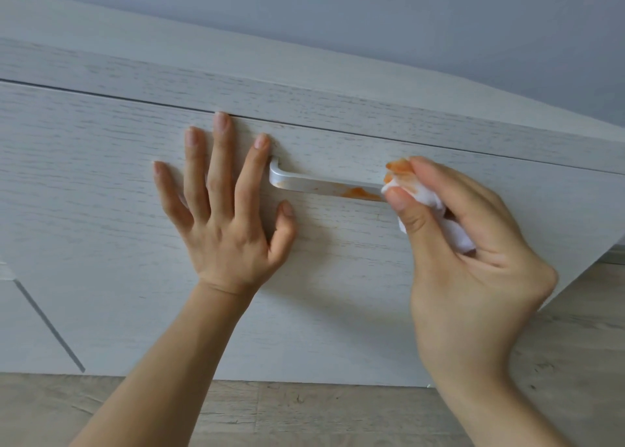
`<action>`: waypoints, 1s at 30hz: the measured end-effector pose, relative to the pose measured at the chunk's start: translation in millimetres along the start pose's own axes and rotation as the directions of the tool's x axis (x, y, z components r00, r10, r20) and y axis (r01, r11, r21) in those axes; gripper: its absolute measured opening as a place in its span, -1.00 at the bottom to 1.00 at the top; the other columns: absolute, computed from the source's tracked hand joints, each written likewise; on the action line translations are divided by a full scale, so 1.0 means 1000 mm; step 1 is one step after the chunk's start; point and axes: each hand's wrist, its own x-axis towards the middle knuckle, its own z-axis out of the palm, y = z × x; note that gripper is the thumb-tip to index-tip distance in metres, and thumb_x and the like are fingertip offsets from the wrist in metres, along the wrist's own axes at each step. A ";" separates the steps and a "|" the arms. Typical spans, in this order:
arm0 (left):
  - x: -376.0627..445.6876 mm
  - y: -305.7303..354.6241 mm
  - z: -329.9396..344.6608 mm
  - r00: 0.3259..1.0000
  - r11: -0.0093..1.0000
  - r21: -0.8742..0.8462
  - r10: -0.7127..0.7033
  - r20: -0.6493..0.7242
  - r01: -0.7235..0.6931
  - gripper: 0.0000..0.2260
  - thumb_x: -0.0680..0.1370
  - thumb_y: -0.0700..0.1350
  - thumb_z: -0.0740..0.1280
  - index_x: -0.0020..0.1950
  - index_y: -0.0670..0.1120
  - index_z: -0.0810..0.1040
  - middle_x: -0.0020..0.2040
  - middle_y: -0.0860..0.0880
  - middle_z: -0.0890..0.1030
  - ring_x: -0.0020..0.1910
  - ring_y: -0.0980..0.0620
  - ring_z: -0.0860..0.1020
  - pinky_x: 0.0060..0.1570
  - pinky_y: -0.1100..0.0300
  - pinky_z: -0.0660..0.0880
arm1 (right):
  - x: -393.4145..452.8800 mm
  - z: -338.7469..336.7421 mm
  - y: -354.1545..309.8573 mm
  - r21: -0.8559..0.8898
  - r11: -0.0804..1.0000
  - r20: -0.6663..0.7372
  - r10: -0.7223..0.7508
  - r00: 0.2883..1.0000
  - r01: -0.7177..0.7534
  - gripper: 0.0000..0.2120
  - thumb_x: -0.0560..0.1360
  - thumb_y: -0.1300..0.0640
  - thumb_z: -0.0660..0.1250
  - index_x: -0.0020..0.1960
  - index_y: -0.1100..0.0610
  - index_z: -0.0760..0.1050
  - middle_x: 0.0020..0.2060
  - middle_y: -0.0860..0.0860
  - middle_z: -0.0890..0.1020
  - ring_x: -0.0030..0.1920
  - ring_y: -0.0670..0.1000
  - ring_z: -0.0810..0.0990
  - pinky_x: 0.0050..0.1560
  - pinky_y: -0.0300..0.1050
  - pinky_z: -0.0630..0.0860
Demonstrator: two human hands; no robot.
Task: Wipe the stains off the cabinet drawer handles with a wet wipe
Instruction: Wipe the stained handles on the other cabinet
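A silver bar handle [314, 184] runs across the pale wood-grain drawer front [101, 162]. An orange stain [360, 193] is smeared on the handle's right part. My right hand [473, 260] pinches a bunched white wet wipe [422, 193], marked with orange, and holds it against the handle's right end, which it hides. My left hand [223, 210] lies flat on the drawer front with fingers spread, just left of the handle's left end.
The cabinet top's front edge [304, 101] runs above the drawer. A second drawer seam [47, 325] shows at the lower left. Grey wood flooring [304, 413] lies below, and a lilac wall [406, 24] is behind.
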 end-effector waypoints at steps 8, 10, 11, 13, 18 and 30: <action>0.001 0.000 -0.001 1.000 1.000 -0.001 -0.001 0.009 0.001 -0.51 0.57 0.10 0.03 0.47 -0.03 0.21 0.46 -0.15 0.20 0.46 -0.19 0.10 0.44 -0.12 -0.08 | 0.005 0.007 -0.008 0.274 0.919 -0.068 0.311 0.948 -0.282 -0.81 0.44 0.19 0.42 0.04 0.03 0.60 -0.11 -0.12 0.69 -0.05 -0.12 0.66 -0.04 -0.27 0.56; 0.000 0.001 -0.002 1.000 1.000 -0.009 -0.004 0.015 0.004 -0.51 0.57 0.10 0.04 0.47 -0.03 0.21 0.45 -0.15 0.21 0.46 -0.19 0.10 0.44 -0.12 -0.08 | 0.004 0.006 -0.005 0.135 0.945 -0.057 0.306 0.950 -0.296 -0.82 0.46 0.13 0.41 0.05 0.00 0.59 -0.08 -0.10 0.70 -0.02 -0.09 0.65 0.00 -0.12 0.58; 0.000 0.001 -0.002 1.000 1.000 -0.010 -0.003 0.014 0.003 -0.51 0.57 0.10 0.04 0.47 -0.04 0.22 0.45 -0.15 0.21 0.46 -0.19 0.11 0.44 -0.13 -0.08 | 0.004 0.004 -0.002 0.042 0.956 -0.061 0.293 0.954 -0.291 -0.83 0.48 0.08 0.39 0.07 0.01 0.59 -0.08 -0.06 0.69 -0.02 -0.03 0.65 0.00 0.02 0.57; 0.000 0.001 -0.002 1.000 1.000 -0.006 -0.005 0.013 0.005 -0.51 0.57 0.10 0.04 0.46 -0.04 0.23 0.45 -0.15 0.22 0.46 -0.18 0.11 0.44 -0.13 -0.06 | 0.005 -0.001 0.003 -0.081 0.968 -0.027 0.235 0.972 -0.237 -0.83 0.52 0.06 0.34 0.10 0.05 0.58 -0.09 0.01 0.66 -0.08 0.06 0.62 -0.05 0.16 0.52; 0.000 0.001 -0.002 1.000 1.000 -0.012 -0.008 0.018 0.008 -0.51 0.57 0.12 0.03 0.47 -0.03 0.22 0.46 -0.15 0.20 0.46 -0.17 0.09 0.43 -0.15 -0.06 | 0.011 -0.011 0.008 -0.297 0.952 0.153 -0.028 0.988 0.073 -0.76 0.56 0.24 0.27 0.21 0.13 0.51 -0.03 -0.07 0.57 -0.05 -0.21 0.53 0.02 -0.43 0.41; 0.001 0.002 -0.003 1.000 1.000 -0.006 -0.009 0.024 0.009 -0.51 0.57 0.10 0.04 0.47 -0.07 0.24 0.44 -0.22 0.29 0.44 -0.23 0.14 0.40 -0.21 0.00 | 0.012 -0.014 0.011 -0.423 0.876 0.182 -0.168 0.969 0.232 -0.75 0.45 0.22 0.42 0.12 0.24 0.58 -0.11 -0.05 0.52 -0.15 -0.09 0.52 -0.11 -0.42 0.39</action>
